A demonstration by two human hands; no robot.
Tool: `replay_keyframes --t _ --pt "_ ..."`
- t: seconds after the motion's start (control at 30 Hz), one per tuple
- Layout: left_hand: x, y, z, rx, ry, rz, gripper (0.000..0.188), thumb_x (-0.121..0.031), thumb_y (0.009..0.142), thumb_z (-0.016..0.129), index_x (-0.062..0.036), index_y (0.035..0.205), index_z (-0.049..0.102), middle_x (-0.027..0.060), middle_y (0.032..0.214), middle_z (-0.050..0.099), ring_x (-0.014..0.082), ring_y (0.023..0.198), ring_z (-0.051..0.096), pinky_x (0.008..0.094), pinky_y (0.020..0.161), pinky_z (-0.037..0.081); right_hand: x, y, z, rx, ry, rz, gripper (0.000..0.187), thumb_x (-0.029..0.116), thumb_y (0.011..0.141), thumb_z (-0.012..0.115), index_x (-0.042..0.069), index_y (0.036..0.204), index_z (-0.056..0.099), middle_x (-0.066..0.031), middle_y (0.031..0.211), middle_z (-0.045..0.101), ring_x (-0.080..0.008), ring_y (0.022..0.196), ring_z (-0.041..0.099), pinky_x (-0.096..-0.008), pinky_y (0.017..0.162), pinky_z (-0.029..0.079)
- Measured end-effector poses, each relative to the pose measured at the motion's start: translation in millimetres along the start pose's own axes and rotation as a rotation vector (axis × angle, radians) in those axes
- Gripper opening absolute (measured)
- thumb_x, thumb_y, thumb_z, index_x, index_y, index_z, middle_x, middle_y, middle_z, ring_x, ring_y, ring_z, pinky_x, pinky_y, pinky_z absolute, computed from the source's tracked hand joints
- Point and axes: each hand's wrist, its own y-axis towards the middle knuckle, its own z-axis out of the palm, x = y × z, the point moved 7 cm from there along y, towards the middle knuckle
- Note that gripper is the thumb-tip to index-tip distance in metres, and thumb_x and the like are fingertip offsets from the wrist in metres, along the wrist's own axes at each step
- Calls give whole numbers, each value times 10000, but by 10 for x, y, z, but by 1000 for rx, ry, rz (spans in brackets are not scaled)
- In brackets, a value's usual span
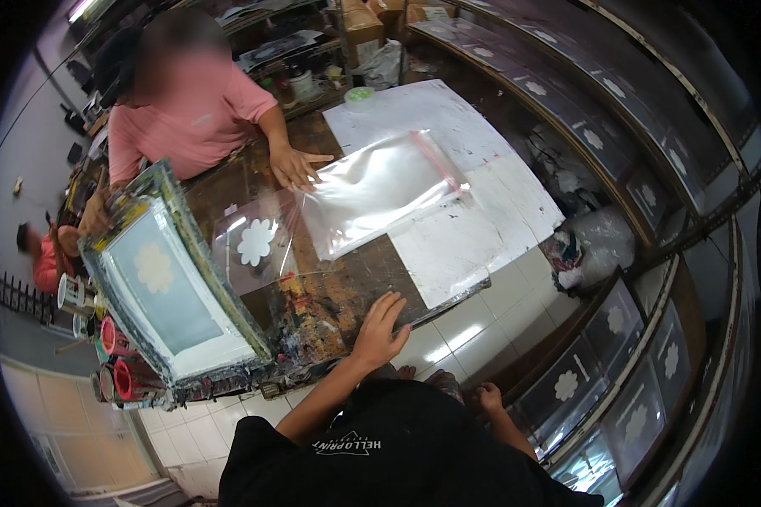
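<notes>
My left hand [382, 331] lies open on the near edge of the stained wooden table [347, 296], fingers stretched out and nothing in them. Low beside my body, my right hand [488, 397] hangs away from the table; its fingers look loose, with nothing seen in them. Beyond my left hand is a stack of clear plastic bags [380, 194] with a pink strip at one end. A clear sheet with a white flower print [257, 242] lies left of it. A co-worker's hand [294, 166] presses on the bags' corner, and their other hand holds up a hinged printing screen [220, 325].
A white board [448, 253] covers the table's right part, with a small green-and-clear tub [359, 97] at its far edge. Racks of flower-printed sheets [566, 384] stand close on my right. Ink pots [135, 380] sit left of the screen. A plastic-wrapped bundle [596, 245] lies beyond the board.
</notes>
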Motion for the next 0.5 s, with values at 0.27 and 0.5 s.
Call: replay_keyframes --t 0.27,0.5 --pt "-239 877 -351 -197 453 74 566 -195 845 685 34 1333 516 258 1423 458 420 1366 372 576 1125 281 -389 -147 3 -97 81 77 289 115 896 624 -33 1144 631 -151 953 695 -221 814 693 -346 697 568" --pt "573 732 252 -31 623 -68 379 -195 884 650 12 1199 609 153 1314 575 326 1191 507 499 996 367 -664 -104 34 -156 143 42 259 158 901 625 -6 1098 657 -117 895 698 -208 771 676 -333 713 555"
